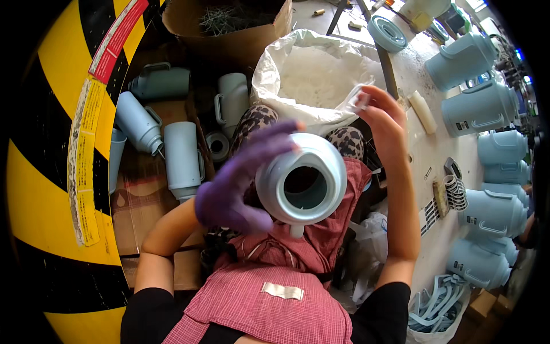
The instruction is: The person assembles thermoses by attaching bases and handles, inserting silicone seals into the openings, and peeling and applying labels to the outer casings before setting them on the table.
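Observation:
A light blue vacuum jug body sits in my lap, its round open mouth facing up. The purple-gloved left hand is wrapped round the jug's left side, thumb low and fingertips at its upper rim. At the lower edge a stub of the jug's handle pokes out. My bare right hand is raised at the right edge of a white sack, fingers bent together. Something small and whitish shows at those fingertips, too blurred to name.
On my left, several jug bodies lie in cardboard beside a yellow-black striped panel. To the right, a worktable bears several jugs, a pale roll and a lid. A bag of blue handles stands lower right.

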Motion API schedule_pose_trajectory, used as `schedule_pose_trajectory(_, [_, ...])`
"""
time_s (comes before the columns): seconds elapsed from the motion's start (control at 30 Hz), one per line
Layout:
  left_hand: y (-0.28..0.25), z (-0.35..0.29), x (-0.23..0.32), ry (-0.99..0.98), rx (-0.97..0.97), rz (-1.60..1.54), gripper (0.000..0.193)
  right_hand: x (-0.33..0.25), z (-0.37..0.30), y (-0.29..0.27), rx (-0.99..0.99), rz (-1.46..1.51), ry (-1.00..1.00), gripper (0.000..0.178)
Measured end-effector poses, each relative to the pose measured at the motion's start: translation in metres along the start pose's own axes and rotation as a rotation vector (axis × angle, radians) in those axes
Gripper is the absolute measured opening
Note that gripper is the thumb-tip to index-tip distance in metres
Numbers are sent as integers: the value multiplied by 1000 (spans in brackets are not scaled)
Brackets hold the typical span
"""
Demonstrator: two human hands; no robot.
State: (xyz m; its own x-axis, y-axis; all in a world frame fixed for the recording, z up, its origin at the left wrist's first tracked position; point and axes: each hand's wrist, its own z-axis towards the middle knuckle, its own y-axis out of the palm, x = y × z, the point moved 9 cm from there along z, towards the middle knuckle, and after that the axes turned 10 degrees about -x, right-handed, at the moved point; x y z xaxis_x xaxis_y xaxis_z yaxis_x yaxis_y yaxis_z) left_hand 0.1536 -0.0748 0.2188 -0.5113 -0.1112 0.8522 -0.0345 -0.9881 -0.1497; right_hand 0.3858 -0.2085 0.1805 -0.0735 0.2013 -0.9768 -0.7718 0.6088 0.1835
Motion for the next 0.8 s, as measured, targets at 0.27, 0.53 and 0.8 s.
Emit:
schedule_pose_trajectory(0.27, [26,30,95,181,-16,1333,17,-88,-84,111,-207,-239,66,37])
schedule_pose_trajectory(0.53, [35,19,40,0,-148,988,37,-36,-87,94,-167,-547,68,30])
schedule_pose_trajectory(0.8, [42,-1,26,83,42,1210,57,-23,-91,109,-12,-655,-28,26])
